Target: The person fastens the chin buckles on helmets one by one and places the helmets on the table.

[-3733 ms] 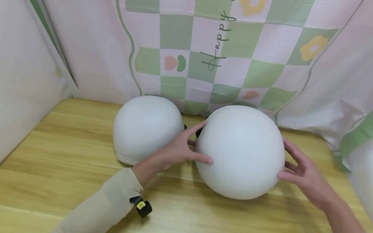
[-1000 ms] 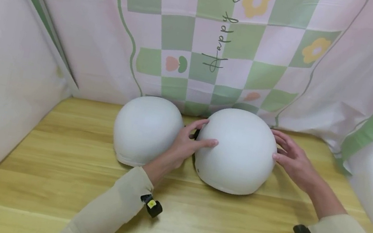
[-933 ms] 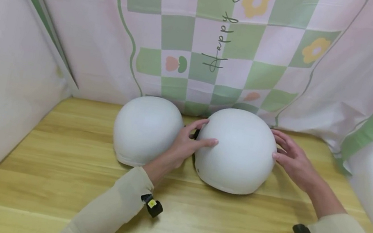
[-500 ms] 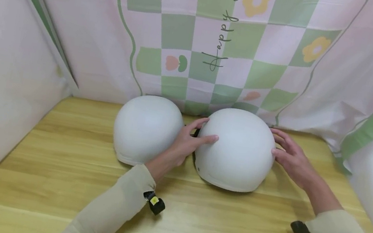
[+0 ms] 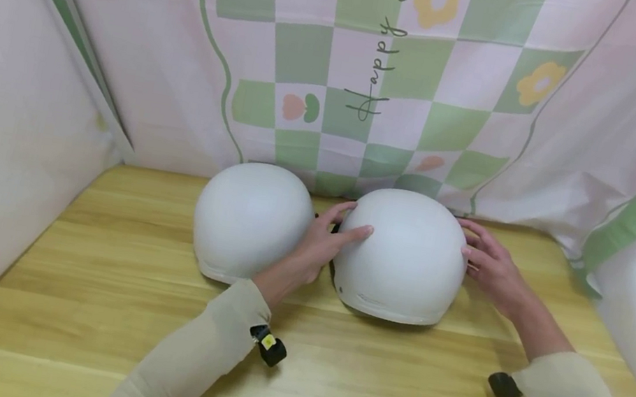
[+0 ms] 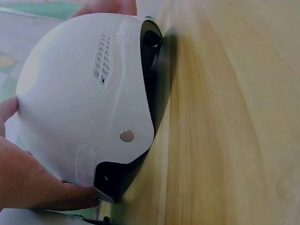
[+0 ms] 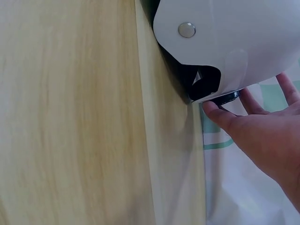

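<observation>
A white helmet (image 5: 403,256) sits toward the back of the table, its rounded shell up and its rim close over the wood. My left hand (image 5: 317,244) grips its left side, thumb on the shell and fingers reaching behind. On the opposite side my right hand (image 5: 494,268) holds the helmet with thumb and curved fingers. The left wrist view shows a vent grille and a round stud on the shell (image 6: 70,89), with a dark lining under the rim. In the right wrist view the right thumb touches the edge by a dark notch.
A second white helmet (image 5: 250,218) stands just left, partly behind my left forearm. A pale patterned curtain (image 5: 346,111) hangs along the back edge of the wooden table (image 5: 362,384), with printed cloth walls (image 5: 22,104) on both sides.
The helmet came down from a raised, tilted pose and levelled, so its front rim shows more. Both hands moved with it; the right shifted left. The other helmet stayed put.
</observation>
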Available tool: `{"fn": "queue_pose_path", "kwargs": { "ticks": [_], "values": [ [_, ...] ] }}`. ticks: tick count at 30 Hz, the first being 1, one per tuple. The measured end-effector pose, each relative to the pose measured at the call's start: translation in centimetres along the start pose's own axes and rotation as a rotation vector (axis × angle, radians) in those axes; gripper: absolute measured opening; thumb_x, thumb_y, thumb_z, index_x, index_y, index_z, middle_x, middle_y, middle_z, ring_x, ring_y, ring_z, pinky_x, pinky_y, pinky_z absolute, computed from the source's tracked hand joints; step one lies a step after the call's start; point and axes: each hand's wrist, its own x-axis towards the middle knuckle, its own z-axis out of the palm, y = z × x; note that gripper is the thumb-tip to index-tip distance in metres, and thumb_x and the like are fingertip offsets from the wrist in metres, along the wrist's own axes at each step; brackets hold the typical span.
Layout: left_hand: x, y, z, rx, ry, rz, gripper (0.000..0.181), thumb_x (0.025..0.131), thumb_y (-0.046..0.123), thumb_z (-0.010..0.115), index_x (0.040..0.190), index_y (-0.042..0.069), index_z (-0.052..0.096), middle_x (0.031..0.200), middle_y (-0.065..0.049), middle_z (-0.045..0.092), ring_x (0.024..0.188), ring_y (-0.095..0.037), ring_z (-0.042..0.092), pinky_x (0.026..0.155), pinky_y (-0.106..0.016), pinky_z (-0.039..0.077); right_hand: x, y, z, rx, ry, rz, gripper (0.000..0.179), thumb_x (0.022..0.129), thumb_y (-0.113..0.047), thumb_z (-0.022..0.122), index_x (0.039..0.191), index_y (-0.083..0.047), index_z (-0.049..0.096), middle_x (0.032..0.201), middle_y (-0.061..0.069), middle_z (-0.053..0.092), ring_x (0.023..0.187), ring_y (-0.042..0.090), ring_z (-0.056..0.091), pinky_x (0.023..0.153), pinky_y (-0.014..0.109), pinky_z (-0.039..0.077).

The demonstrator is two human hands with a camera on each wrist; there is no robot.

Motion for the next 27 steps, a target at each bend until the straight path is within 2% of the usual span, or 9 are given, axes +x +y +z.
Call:
{"fn": "queue_pose_path", "kwargs": {
  "ticks": [4,13,18,21,27],
  "values": [
    [0.0,0.1,0.2,0.0,0.003,0.0,0.066,0.092,0.043,0.079,0.152,0.032,0.052,0.152,-0.011,0.044,0.138,-0.037,0.046,0.109,-0.061,0.044,0.1,0.0,-0.1,0.019,0.008,0.011,0.042,0.109,-0.003,0.043,0.139,-0.03,0.056,0.131,-0.009,0.059,0.112,0.006,0.062,0.089,0.02,0.053],
    [0.1,0.3,0.4,-0.002,0.013,0.001,0.066,0.092,0.041,0.079,0.151,0.029,0.053,0.148,-0.011,0.048,0.134,-0.035,0.05,0.108,-0.058,0.045,0.2,0.0,-0.3,-0.015,0.027,0.037,0.041,0.109,-0.007,0.041,0.138,-0.033,0.054,0.13,-0.011,0.059,0.109,0.007,0.062,0.088,0.021,0.052],
    [0.0,0.3,0.3,-0.017,0.002,-0.012,0.066,0.094,0.04,0.078,0.153,0.029,0.051,0.15,-0.012,0.046,0.137,-0.035,0.048,0.111,-0.058,0.043,0.0,-0.2,0.0,-0.036,0.041,0.047,0.04,0.11,-0.01,0.042,0.138,-0.035,0.054,0.131,-0.012,0.057,0.112,0.005,0.06,0.088,0.021,0.051],
    [-0.1,0.4,0.3,-0.018,-0.013,-0.016,0.066,0.095,0.04,0.077,0.154,0.029,0.049,0.152,-0.013,0.044,0.139,-0.035,0.046,0.112,-0.058,0.041,0.0,-0.5,0.4,-0.097,0.076,0.029,0.039,0.109,-0.009,0.045,0.139,-0.032,0.055,0.131,-0.013,0.056,0.115,0.003,0.057,0.089,0.018,0.05],
    [-0.7,0.7,0.2,0.043,-0.027,0.003,0.065,0.098,0.038,0.073,0.156,0.028,0.046,0.159,-0.016,0.038,0.146,-0.036,0.039,0.115,-0.058,0.039,-0.1,-1.6,1.8,-0.307,0.158,-0.087,0.044,0.102,0.0,0.06,0.145,-0.012,0.056,0.134,-0.013,0.056,0.122,0.002,0.052,0.095,0.011,0.046]
  ]
}}
